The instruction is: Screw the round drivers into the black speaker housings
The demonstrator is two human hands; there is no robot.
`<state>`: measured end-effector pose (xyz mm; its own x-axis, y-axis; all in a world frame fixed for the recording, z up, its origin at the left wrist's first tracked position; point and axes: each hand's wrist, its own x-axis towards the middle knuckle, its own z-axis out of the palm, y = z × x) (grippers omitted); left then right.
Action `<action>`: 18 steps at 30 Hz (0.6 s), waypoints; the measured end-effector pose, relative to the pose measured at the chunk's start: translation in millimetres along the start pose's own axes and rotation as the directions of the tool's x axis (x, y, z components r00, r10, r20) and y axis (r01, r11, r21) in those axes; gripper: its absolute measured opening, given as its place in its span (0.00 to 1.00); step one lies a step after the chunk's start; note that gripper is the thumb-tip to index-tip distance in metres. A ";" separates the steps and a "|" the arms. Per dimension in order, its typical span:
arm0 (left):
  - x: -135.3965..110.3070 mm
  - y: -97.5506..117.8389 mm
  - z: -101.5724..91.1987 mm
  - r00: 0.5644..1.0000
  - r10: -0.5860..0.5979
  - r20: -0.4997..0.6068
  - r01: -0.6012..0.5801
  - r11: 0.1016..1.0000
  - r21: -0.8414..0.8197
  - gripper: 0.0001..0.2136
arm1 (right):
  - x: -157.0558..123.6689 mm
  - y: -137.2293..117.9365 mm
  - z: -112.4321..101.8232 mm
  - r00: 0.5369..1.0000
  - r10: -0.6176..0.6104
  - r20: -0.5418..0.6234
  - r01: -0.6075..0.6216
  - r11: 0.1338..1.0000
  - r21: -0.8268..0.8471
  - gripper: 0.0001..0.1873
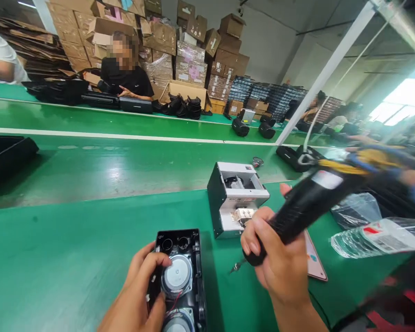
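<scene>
**Right hand** [275,260]: clenched round the grip of a black electric screwdriver [311,210], held up off the worktop.

**Left hand** [134,295]: grasping the side of an open black speaker housing [183,240].

**Speaker housing**: lying open side up on the green worktop [72,258], with a round speaker driver [177,276] showing inside, just beside the left thumb.

**Beyond the hands**: a white screw feeder [228,207], just past the right hand.

**Right side**: clear plastic bags [373,242] on the worktop.

We saw a white metal screw feeder [234,198] on the green bench [72,258], crumpled clear plastic bags [366,240] to its right, and brown cardboard boxes [193,50] stacked behind a black-shirted co-worker [126,76].
</scene>
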<state>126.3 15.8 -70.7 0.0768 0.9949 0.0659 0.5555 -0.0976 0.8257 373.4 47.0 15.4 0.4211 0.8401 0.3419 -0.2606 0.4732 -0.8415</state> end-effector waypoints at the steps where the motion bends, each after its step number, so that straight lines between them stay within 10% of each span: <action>1: 0.2 2.0 -1.8 1.000 0.004 0.025 -0.004 1.000 0.008 0.15 | -8.4 -4.0 5.6 1.000 -0.004 0.010 0.003 0.999 0.039 0.33; 18: -3.9 20.5 -7.6 0.998 0.030 0.063 -0.032 0.999 0.033 0.20 | -62.9 36.8 31.1 0.986 -0.016 0.165 0.008 0.999 0.053 0.37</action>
<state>131.1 10.2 -49.7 0.1456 0.9878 0.0550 0.5801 -0.1303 0.8041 310.4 19.8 -24.1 0.2760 0.8645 0.4201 -0.3029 0.4931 -0.8155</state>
